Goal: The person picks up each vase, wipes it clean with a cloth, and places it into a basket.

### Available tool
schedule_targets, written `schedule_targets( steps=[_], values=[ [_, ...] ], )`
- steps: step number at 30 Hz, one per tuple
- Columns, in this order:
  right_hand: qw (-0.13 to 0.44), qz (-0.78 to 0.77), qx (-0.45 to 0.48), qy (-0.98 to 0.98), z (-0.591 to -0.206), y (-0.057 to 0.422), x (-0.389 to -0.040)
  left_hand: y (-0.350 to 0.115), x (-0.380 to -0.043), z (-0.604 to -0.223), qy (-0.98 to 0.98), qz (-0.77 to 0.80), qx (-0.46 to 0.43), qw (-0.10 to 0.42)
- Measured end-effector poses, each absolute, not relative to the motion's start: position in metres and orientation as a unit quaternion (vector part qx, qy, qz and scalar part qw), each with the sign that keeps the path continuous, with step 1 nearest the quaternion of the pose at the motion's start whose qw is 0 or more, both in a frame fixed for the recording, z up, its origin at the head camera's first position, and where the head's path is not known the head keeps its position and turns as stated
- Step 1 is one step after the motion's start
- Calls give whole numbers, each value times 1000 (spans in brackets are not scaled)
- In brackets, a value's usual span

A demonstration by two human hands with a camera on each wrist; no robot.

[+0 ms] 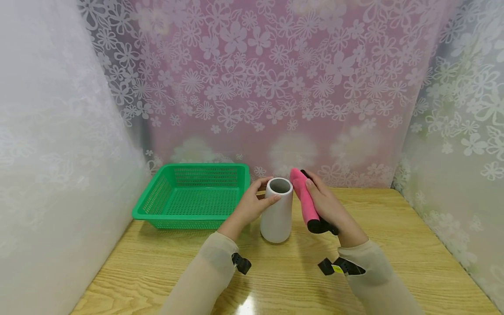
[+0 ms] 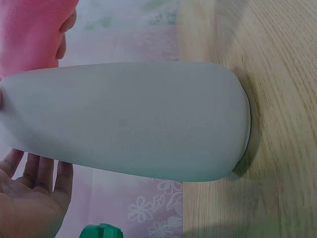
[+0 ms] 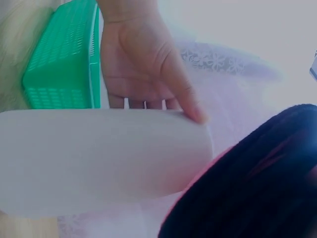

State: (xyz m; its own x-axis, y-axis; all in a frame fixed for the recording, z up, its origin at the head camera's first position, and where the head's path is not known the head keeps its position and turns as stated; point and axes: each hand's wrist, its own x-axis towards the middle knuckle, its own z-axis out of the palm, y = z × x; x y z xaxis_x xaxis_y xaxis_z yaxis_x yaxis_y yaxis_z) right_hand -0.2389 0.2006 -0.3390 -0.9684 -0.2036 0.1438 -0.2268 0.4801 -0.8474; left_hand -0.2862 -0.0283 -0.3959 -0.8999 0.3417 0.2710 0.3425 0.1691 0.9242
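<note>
White, the upright vase (image 1: 276, 221) stands on the wooden table (image 1: 397, 249), its upper part held between thumb and fingers of the left hand (image 1: 251, 205). Just beside its rim, the right hand (image 1: 328, 203) grips 1 pink-and-black bundle (image 1: 307, 203), thumb on the pink.

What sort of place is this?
Perhaps a small screened-off booth for recording handiwork: flowered sheeting hangs around a wooden table, and small black devices are strapped at both wrists. I can't tell what building it's in.
</note>
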Motion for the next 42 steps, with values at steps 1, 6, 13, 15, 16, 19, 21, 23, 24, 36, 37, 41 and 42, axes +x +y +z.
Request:
schedule_targets(
  steps=[1,6,13,15,16,19,21,23,24,36,37,41,42],
  values=[
    [17,496,127,-859,-338,200,-239,-28,-287,-397,-763,-606,-225,2],
    [42,499,135,-855,-333,196,-238,-29,-287,-398,-765,-602,-227,8],
    [85,515,141,-841,-335,190,-240,-29,-286,-400,-772,-596,-223,9],
    [101,519,145,-836,-337,187,-241,-30,-286,-400,-771,-597,-221,8],
    [110,520,149,-834,-337,186,-242,-29,-287,-400,-771,-598,-221,8],
    [138,521,166,-826,-340,182,-244,-30,-287,-401,-771,-598,-220,9],
    [155,522,178,-819,-341,178,-245,-30,-287,-401,-771,-598,-221,10],
    [173,524,190,-812,-343,176,-247,-30,-287,-401,-772,-596,-221,11],
    [185,521,197,-809,-345,175,-248,-30,-287,-401,-772,-595,-222,11],
    [270,469,239,-806,-374,169,-261,-30,-287,-402,-772,-593,-226,16],
    [273,466,243,-805,-377,168,-262,-30,-287,-403,-772,-594,-226,17],
    [277,464,254,-802,-385,165,-265,-30,-287,-403,-770,-596,-227,18],
    [277,466,255,-801,-387,165,-265,-30,-288,-403,-770,-596,-227,17]
  ],
)
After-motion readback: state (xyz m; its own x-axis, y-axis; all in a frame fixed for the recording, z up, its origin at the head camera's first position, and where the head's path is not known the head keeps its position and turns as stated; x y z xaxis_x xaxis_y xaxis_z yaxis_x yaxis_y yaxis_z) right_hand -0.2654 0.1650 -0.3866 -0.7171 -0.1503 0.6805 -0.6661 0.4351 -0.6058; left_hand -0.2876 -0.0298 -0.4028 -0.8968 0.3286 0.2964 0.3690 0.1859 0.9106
